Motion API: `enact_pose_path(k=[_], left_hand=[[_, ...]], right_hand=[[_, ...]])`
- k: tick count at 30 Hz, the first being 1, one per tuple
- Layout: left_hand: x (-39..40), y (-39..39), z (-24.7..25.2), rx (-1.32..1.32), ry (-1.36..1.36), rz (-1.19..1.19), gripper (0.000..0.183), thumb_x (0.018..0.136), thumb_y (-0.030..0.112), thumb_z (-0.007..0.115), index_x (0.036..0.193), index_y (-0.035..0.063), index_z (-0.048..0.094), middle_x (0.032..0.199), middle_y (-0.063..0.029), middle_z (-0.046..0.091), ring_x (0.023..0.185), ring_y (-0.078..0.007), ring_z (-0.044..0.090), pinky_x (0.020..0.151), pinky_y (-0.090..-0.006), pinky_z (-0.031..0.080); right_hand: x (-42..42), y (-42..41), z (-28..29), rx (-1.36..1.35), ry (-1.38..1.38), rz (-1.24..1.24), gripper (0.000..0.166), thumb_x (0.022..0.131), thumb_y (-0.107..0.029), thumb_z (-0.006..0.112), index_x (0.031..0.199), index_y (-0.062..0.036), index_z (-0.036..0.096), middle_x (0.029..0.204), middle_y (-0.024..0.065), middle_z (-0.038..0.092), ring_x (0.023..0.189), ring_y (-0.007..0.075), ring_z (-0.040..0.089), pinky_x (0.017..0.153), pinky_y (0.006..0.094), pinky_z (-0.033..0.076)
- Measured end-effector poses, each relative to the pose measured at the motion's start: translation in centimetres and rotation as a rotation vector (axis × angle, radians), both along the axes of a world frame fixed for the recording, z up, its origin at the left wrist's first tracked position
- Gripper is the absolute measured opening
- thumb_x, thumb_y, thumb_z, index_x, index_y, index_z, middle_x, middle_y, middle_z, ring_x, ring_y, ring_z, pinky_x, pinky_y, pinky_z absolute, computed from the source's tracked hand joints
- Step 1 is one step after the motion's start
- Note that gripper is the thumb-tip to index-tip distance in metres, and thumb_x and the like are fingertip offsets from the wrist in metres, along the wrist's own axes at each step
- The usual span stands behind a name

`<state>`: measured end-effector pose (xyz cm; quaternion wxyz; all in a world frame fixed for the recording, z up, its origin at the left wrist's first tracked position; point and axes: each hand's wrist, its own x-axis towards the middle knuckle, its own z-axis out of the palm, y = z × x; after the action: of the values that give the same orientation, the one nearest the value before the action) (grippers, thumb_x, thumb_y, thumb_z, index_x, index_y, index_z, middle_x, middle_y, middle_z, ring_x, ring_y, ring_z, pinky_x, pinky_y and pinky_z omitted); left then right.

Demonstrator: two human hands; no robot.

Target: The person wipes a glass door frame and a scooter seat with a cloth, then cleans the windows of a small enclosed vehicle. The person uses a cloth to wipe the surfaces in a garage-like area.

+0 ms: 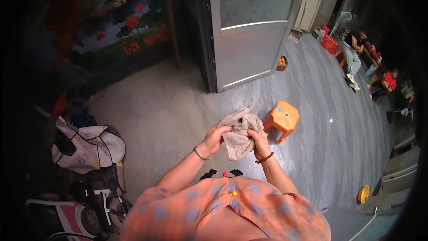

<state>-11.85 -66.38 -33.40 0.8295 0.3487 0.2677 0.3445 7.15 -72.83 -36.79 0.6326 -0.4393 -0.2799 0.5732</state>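
Observation:
A crumpled beige cloth (239, 140), which looks like a small towel, is held up in front of my body. My left hand (214, 139) grips its left side with the thumb on top. On the right, my right hand (260, 140) pinches the bunched part, thumb pressed into a fold. One corner of the cloth hangs down between the hands, and another part sticks out toward the upper right. The fingers under the cloth are hidden. Just beyond my right hand, an orange plastic stool (284, 117) stands on the floor.
A grey metal-framed door (249, 53) stands ahead. To the left is a scooter with a patterned cover (90, 147). A basket (282, 63) sits by the door. Two people (352, 53) sit at the far right, near a fan (344, 17). A yellow basin (363, 194) is at lower right.

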Motion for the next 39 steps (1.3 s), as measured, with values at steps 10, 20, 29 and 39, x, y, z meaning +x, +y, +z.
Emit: enact_pose_path(k=[10,20,29,39], left_hand=[[-10.8,12.0,-0.2,-0.041,-0.169,0.363,0.043,0.099,0.031,0.051,0.133,0.0047,0.053,0.131,-0.0071,0.060,0.122,-0.0218,0.055,0.106,-0.0398,0.039],[-18.3,29.3,3.0,0.135,-0.148,0.425,0.046,0.095,0.019,0.057,0.138,0.0034,0.047,0.135,-0.0064,0.055,0.125,-0.0214,0.050,0.104,-0.0395,0.040],[-16.8,34.2,9.1,0.987,0.096,0.176,0.062,0.093,0.025,0.060,0.147,0.0028,0.040,0.152,-0.0147,0.037,0.141,-0.0253,0.034,0.115,-0.0348,0.025],[-14.4,47.4,13.3,1.144,0.091,-0.057,0.074,0.096,0.044,0.056,0.151,0.0008,0.030,0.158,-0.0202,0.023,0.148,-0.0297,0.018,0.119,-0.0397,0.015]], right_hand=[[-3.5,10.6,-0.5,-0.332,-0.097,0.173,0.047,0.094,-0.039,0.063,0.127,-0.0060,0.057,0.115,0.0060,0.067,0.104,0.0180,0.065,0.088,0.0373,0.054],[-11.5,26.6,6.0,0.223,0.245,-0.101,0.055,0.088,-0.020,0.069,0.137,-0.0083,0.046,0.128,0.0068,0.060,0.119,0.0239,0.057,0.103,0.0412,0.045],[-19.2,35.4,11.8,0.404,-0.318,0.136,0.075,0.092,-0.031,0.065,0.153,-0.0111,0.026,0.140,0.0088,0.046,0.123,0.0181,0.047,0.099,0.0322,0.043],[-19.3,51.7,12.6,0.526,0.109,-0.043,0.052,0.095,-0.014,0.060,0.142,-0.0084,0.039,0.133,0.0063,0.054,0.120,0.0182,0.055,0.100,0.0347,0.046]])
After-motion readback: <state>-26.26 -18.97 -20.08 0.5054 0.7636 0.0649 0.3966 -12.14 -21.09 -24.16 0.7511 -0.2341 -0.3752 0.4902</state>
